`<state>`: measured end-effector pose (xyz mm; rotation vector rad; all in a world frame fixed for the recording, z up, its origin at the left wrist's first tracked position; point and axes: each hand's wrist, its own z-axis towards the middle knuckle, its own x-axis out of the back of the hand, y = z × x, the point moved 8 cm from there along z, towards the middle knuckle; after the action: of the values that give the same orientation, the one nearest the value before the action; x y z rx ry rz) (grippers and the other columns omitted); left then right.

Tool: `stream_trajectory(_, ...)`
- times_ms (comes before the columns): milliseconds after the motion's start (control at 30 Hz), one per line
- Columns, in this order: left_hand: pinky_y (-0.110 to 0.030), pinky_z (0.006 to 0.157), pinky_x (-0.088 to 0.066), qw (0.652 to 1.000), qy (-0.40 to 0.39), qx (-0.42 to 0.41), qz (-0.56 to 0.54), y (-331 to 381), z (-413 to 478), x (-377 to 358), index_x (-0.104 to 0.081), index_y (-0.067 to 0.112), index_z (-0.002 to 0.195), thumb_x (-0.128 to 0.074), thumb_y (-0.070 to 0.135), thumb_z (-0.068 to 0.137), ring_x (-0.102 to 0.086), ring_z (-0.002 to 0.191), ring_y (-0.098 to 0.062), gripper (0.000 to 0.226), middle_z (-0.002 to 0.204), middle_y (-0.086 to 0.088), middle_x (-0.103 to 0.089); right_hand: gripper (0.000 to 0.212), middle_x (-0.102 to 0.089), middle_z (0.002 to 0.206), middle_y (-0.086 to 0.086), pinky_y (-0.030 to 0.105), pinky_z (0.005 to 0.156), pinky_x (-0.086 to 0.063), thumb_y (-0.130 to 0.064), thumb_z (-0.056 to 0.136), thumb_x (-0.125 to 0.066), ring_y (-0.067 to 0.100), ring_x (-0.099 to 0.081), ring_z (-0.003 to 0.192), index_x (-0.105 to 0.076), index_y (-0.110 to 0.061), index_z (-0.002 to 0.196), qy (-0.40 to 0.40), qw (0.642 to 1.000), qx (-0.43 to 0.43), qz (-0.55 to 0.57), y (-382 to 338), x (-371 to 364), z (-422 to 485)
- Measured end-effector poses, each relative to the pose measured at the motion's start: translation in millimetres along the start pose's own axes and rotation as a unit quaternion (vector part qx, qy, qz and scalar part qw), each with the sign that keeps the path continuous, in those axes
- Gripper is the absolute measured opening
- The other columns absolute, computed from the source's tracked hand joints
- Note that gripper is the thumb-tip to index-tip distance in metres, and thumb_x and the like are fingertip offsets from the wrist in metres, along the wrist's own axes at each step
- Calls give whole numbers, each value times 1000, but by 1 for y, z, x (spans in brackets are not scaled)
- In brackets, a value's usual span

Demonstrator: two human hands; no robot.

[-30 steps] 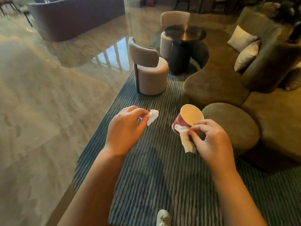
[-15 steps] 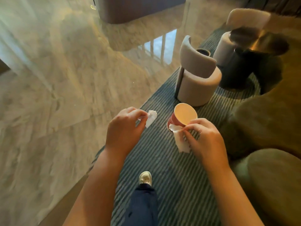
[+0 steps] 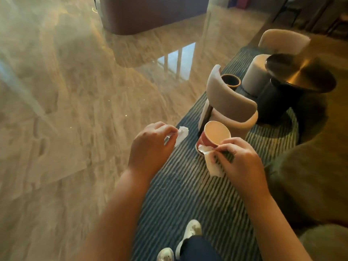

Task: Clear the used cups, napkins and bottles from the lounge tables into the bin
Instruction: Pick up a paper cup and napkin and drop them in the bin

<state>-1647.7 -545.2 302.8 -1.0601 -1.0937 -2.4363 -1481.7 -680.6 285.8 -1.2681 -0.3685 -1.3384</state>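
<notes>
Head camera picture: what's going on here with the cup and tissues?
A person is clearing rubbish in a lounge. Their right hand holds an empty red paper cup together with a white napkin, and their left hand pinches a second crumpled napkin. Nothing has been binned yet; they are over a striped rug beside a beige chair. A dark round container behind that chair may be the bin, though I can't be sure.

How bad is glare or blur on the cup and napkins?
Head view: window glare on the marble floor, motion smear left, warm dim light. The red cup and hanging napkin in the right hand, and the crumpled napkin in the left hand, read clearly.
</notes>
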Motion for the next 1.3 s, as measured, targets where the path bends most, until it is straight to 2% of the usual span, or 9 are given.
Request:
stream_trajectory(167,-27,61,-50,1000,-6,9,17,-42,81,-32,-72,21,87,-61,31,91,-62,77,-11,15,84,9,-68,25,-64,97,-3,16,80,-44,-30,82,-64,9,-56,88,-72,-10,94,-2,1000,0,21,34,-39,86)
stream_trajectory(300,-20,60,-43,999,-16,14,31,-70,159,-64,-72,23,86,-62,32,90,-61,76,-8,14,83,11,-67,16,-64,96,-4,10,81,-39,-22,81,-71,7,-54,88,-73,-11,93,12,999,-8,43,61,-70,173)
stream_trajectory(400,-15,58,-40,999,-17,20,33,-88,231,-87,-71,24,86,-62,32,90,-60,76,-6,13,82,13,-65,17,-64,97,-5,17,82,-44,-26,81,-71,7,-55,87,-73,-13,93,13,998,3,53,80,-90,253)
stream_trajectory(600,-22,58,-48,999,-3,30,33,-131,352,-117,-71,24,86,-63,29,89,-59,74,-4,10,81,14,-65,32,-65,101,-2,9,83,-40,-37,84,-58,8,-58,89,-73,-12,97,2,997,37,62,96,-120,407)
stream_trajectory(700,-19,56,-45,998,0,48,34,-164,394,-128,-70,24,84,-63,29,89,-57,73,-3,9,79,15,-63,28,-67,102,-1,9,84,-40,-33,84,-63,9,-61,90,-73,-11,97,-10,997,44,56,100,-151,463)
stream_trajectory(867,-20,56,-44,997,0,64,41,-231,476,-153,-70,24,83,-64,29,89,-57,74,-4,10,78,14,-62,24,-67,100,-1,26,82,-53,-30,83,-66,11,-61,89,-73,-10,95,-25,996,59,57,106,-215,550)
stream_trajectory(1067,-18,60,-42,999,-10,46,-8,-312,608,-197,-69,26,82,-60,33,90,-57,76,-2,14,78,16,-61,20,-67,100,1,28,82,-54,-20,80,-74,14,-63,91,-72,-8,96,0,999,36,38,121,-276,672)
stream_trajectory(1200,-25,62,-46,999,-28,20,-37,-339,702,-231,-69,26,81,-60,32,89,-58,76,-6,13,78,14,-62,18,-67,101,2,30,82,-55,-16,80,-75,15,-63,92,-72,-7,95,20,999,4,25,132,-294,749)
stream_trajectory(1300,-29,64,-49,995,-59,-1,-75,-338,760,-269,-69,24,81,-63,28,88,-59,75,-6,10,77,14,-62,17,-67,99,2,19,87,-48,-15,79,-75,15,-61,92,-73,-6,94,56,998,-28,8,150,-292,792)
